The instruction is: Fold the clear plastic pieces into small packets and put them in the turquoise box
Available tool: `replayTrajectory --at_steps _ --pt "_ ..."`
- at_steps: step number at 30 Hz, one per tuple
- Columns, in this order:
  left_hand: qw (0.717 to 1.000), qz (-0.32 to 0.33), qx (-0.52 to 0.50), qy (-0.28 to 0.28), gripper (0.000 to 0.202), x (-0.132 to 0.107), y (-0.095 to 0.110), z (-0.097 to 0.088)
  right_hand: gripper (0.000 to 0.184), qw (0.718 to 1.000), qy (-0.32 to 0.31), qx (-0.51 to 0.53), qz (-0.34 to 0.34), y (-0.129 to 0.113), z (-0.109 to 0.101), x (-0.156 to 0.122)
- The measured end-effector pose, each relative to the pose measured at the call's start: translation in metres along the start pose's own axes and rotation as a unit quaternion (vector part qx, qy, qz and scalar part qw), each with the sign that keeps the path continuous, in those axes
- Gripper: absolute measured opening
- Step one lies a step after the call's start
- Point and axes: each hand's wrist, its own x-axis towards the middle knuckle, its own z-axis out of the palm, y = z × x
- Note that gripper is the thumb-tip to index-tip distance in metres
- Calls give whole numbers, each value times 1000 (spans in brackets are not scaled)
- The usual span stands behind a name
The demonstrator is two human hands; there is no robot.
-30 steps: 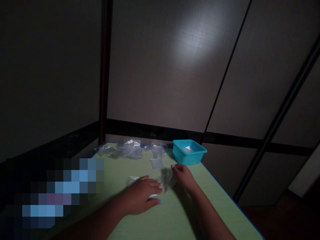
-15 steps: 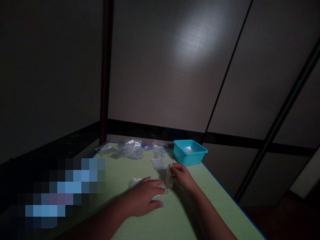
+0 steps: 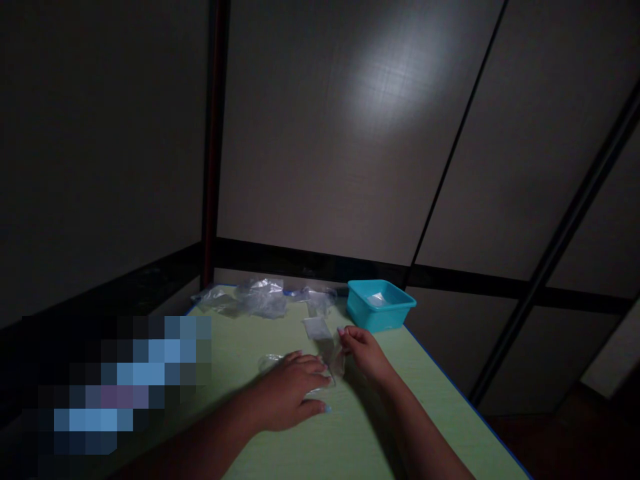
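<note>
A clear plastic bag (image 3: pixel 270 361) lies partly under my left hand (image 3: pixel 295 390), which rests flat on it with the fingers stretched out to the right. Pinched in my right hand (image 3: pixel 361 347) is the raised edge of clear plastic (image 3: pixel 339 363), and it looks like part of the same bag, though I cannot tell for sure. Just beyond the hands lies a small flat whitish packet (image 3: pixel 317 328) on the green tabletop (image 3: pixel 280 460).
Crumpled clear plastic bags (image 3: pixel 263 298) are heaped along the far edge of the table. A turquoise basin (image 3: pixel 381 315) stands at the far right corner with a shiny clear item (image 3: pixel 377 299) inside. Dark panelled doors (image 3: pixel 320 167) rise behind the table.
The fingers of my left hand have drawn slightly closer together on the plastic. My right hand keeps its pinch at almost the same place.
</note>
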Motion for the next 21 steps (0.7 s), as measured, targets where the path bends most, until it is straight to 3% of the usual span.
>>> replayTrajectory --at_steps 9,21 --pt "1000 -13 -13 -13 43 0 -2 2 44 1000 1 -3 -4 0 5 -1" --pt "1000 -4 -23 -8 42 0 2 0 37 995 -22 89 49 -4 16 -6"
